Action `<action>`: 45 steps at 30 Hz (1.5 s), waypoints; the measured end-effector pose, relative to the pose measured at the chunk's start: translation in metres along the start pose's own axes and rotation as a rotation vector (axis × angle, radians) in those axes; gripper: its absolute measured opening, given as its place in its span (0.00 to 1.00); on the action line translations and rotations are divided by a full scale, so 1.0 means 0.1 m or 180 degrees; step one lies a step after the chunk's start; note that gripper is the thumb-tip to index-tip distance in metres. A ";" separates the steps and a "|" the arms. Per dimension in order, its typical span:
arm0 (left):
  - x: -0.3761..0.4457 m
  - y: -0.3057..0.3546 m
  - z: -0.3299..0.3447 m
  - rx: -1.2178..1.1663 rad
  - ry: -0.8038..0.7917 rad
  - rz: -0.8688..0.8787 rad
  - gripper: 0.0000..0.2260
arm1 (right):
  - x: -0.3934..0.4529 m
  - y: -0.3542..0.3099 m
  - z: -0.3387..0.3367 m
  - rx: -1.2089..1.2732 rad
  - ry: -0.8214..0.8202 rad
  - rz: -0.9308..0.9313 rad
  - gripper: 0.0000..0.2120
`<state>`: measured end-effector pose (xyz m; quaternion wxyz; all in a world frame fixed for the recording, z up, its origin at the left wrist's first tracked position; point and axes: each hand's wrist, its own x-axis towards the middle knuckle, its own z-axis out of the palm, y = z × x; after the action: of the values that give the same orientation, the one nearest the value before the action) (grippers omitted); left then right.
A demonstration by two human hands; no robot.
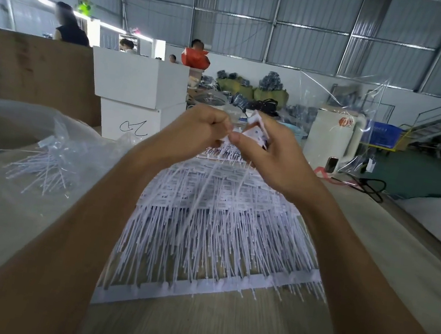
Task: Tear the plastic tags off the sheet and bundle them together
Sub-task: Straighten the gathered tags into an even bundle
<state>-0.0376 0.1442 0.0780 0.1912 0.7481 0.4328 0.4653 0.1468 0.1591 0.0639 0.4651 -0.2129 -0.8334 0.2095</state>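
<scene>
The wooden counter (219, 331) carries a wide sheet (217, 223) of white plastic tags, lying flat under both forearms. Above its far edge, the right hand (267, 150) grips a small bundle of torn tags (257, 131), while the left hand's (199, 130) curled fingers (220, 127) pinch one tag.

Two hands, left hand (202, 127) and right hand (269, 151), above one tag sheet (206, 221). Two white boxes (139, 93) stacked behind the sheet.
</scene>
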 end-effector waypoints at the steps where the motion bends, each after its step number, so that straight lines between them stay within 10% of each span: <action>1: 0.00 -0.01 0.00 -0.0147 -0.0028 -0.0052 0.15 | 0.01 -0.03 0.02 -0.0301 0.0009 -0.0175 0.10; 9: 0.02 -0.02 0.01 -0.0280 -0.0183 -0.0239 0.15 | 0.00 -0.01 -0.02 -0.1126 0.0118 -0.0241 0.06; 14: -0.02 -0.01 -0.07 0.0133 -0.0240 -0.0228 0.19 | 0.02 0.09 -0.64 0.0265 0.2311 0.0537 0.07; 22: 0.00 0.07 0.07 0.0726 -0.0416 -0.0103 0.08 | 0.02 0.20 -0.35 0.0765 0.0902 0.1230 0.08; 45: -0.05 0.02 0.00 0.0278 -0.0338 0.0091 0.10 | -0.06 0.16 -0.10 0.0562 -0.0251 0.1404 0.13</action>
<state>-0.0375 0.1390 0.0765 0.1745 0.7854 0.4312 0.4083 0.1604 0.1702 0.0561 0.3920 -0.3399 -0.7626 0.3863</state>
